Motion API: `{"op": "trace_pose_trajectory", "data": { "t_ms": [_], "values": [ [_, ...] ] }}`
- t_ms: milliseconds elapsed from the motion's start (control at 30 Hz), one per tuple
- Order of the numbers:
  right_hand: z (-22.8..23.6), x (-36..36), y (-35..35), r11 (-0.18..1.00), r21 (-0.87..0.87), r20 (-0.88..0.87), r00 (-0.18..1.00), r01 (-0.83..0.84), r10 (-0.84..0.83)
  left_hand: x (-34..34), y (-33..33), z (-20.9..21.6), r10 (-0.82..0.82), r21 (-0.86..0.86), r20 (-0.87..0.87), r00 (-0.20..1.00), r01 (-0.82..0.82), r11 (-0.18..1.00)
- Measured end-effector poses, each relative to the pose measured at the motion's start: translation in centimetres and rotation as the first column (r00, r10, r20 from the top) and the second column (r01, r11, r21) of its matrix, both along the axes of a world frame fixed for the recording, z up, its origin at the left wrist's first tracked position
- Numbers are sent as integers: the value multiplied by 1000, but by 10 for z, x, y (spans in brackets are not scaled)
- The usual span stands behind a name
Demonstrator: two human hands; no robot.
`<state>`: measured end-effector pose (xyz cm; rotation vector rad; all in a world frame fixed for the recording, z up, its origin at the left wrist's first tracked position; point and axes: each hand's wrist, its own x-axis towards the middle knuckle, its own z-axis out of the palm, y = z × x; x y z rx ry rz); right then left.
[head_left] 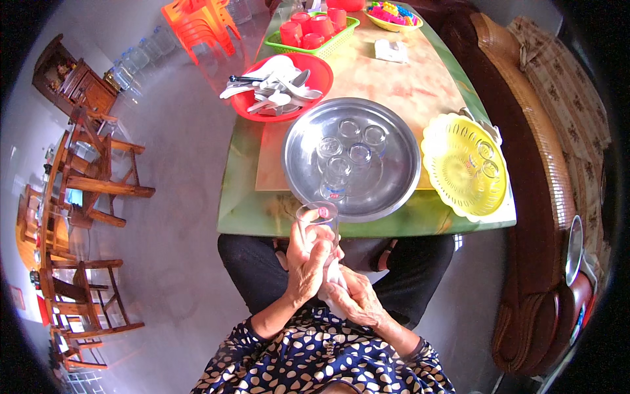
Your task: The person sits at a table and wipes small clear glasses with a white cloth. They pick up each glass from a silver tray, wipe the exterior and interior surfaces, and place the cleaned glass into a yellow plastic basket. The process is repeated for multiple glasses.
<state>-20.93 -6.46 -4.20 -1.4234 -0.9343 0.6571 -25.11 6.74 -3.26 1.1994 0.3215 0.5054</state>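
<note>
My left hand is wrapped round a clear drinking glass, its rim tilted up and away from me over my lap. My right hand is closed on a white cloth at the lower end of the glass, where the fingers partly hide it. Just beyond, on the table, stands a round steel basin with several clear glasses inside. At its right is a yellow scalloped plastic basket. Two clear glasses lie or stand along the basket's right side.
Behind the basin, a red basin holds several spoons. Farther back are a green basket of red cups, a white folded cloth or packet and a bowl of colourful toy pieces. A brown sofa runs along the right; wooden chairs stand left.
</note>
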Motion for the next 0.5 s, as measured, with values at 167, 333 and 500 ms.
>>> {"op": "trace_pose_trajectory", "data": {
  "t_ms": [167, 333, 500],
  "values": [
    [2, 2, -6, 963, -179, -466, 844, 203, -265, 0, 0, -3, -89, -20, 66, 994, 91, 996],
    [-4, 14, -3, 898, -78, -401, 811, 433, -426, 6, -6, -7, -95, 77, 37, 995, 92, 993],
    [6, 17, -3, 848, -19, -391, 777, 529, -493, 1, -12, -7, -170, 24, -11, 985, 170, 985]
  ]
}}
